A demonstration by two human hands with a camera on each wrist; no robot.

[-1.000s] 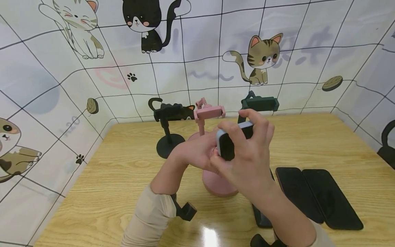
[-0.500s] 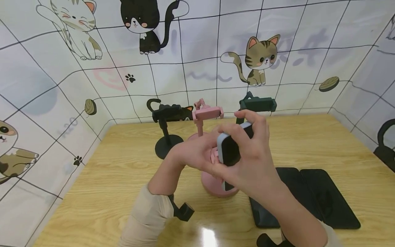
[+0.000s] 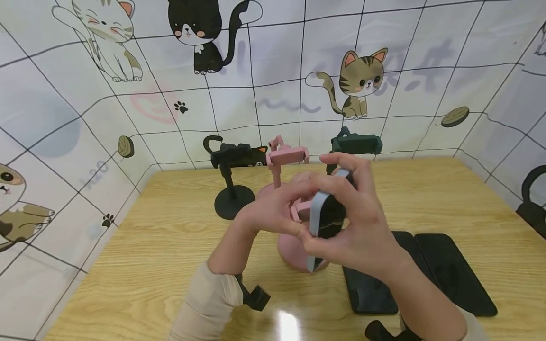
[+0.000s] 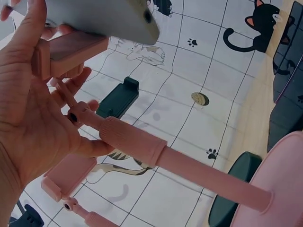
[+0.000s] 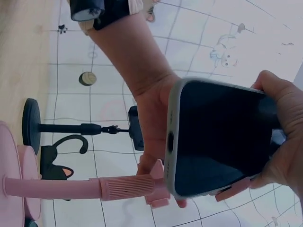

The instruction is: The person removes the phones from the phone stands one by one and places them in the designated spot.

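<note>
In the head view my left hand [image 3: 268, 208] grips the top of the nearer pink phone stand, whose clamp [image 3: 302, 210] shows between thumb and fingers. Its round base [image 3: 292, 251] rests on the table. My right hand [image 3: 362, 227] holds a phone [image 3: 330, 218] in a pale blue case by its edges, tilted, close against the clamp. From the left wrist, the phone's back [image 4: 109, 19] overlaps the clamp's pink cradle [image 4: 78, 49], and the stand's pole [image 4: 213, 179] slants down to the base. The right wrist view shows the phone's dark screen [image 5: 218, 137], with right fingers along its far edge.
Behind stand a black phone stand [image 3: 232, 201], a second pink one [image 3: 287, 155] and a green one [image 3: 358, 143]. Several dark phones [image 3: 454, 272] lie side by side at right on the wooden table [image 3: 149, 265]. A cat-print cloth [image 3: 277, 57] hangs behind.
The right hand and phone have shifted right and slightly down, away from the left palm. More of the pink clamp now shows. The left hand keeps its grip nearly in place.
</note>
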